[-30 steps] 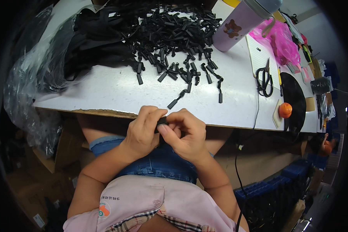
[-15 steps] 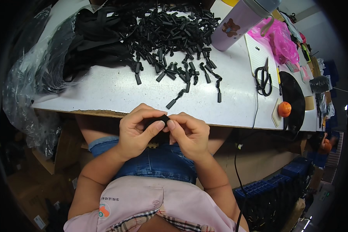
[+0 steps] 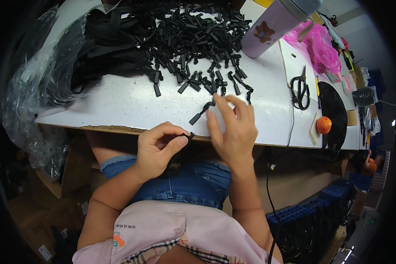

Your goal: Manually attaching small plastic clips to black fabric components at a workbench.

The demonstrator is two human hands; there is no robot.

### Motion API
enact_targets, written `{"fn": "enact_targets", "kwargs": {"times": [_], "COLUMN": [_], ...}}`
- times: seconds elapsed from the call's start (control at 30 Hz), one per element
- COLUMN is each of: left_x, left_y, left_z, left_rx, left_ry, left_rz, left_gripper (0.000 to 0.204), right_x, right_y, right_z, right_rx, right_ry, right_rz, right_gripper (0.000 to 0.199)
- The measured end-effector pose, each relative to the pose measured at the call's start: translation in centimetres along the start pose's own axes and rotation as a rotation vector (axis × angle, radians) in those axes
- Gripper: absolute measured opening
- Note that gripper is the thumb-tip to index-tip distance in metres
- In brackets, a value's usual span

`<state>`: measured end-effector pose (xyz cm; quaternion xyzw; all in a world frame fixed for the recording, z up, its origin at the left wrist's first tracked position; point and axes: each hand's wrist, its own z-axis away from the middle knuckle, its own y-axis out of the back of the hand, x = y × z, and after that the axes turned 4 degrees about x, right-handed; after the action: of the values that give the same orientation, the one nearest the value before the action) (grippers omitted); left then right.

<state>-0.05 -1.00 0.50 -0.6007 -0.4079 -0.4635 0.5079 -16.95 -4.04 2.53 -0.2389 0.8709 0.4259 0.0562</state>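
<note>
Your left hand [image 3: 156, 147] pinches a black clip [image 3: 187, 137], pointing right; your open right hand [image 3: 233, 127] holds nothing, fingertips beside a slanted clip [image 3: 201, 112] on the counter [image 3: 119, 103].

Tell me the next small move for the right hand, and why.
Probably lower the right hand a little and pinch the loose black clip lying just left of its fingertips near the table edge. The hand is open over the table with nothing in it, that clip sits apart from the heap of black clips, and the left hand already pinches one small black piece.
</note>
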Motion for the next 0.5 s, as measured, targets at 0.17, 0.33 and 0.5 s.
{"fn": "enact_targets", "kwargs": {"times": [0.17,0.33,0.5], "left_x": [0.6,0.4,0.3], "left_y": [-0.2,-0.3,-0.7], "left_z": [-0.2,-0.4,-0.3], "left_rx": [-0.064,-0.088,-0.059], "left_ry": [0.255,0.114,0.098], "left_rz": [0.163,0.085,0.095], "left_gripper": [0.016,0.014,0.012], "right_x": [2.0,1.8,-1.2], "right_y": [-1.1,-0.6,1.3], "right_z": [-0.1,0.7,2.1], "right_rx": [-0.020,0.061,-0.119], "right_ry": [0.026,-0.201,-0.414], "right_rz": [0.117,-0.266,-0.900], "right_gripper": [0.021,0.017,0.013]}}
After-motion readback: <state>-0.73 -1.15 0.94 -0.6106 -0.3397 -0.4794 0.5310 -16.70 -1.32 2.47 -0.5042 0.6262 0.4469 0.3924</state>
